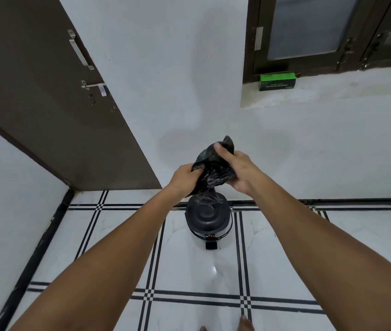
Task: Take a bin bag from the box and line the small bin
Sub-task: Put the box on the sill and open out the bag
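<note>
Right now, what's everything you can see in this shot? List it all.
bin bag: one, black, crumpled, held above the bin
bin: one, black lid shut, on the floor by the wall
box: one, green and black, on the window ledge
door: one, brown, left
window: one, dark frame, frosted glass, upper right
floor: white tiles, black lines
toes: bottom edge
left hand: grips the bag
right hand: grips the bag
</note>
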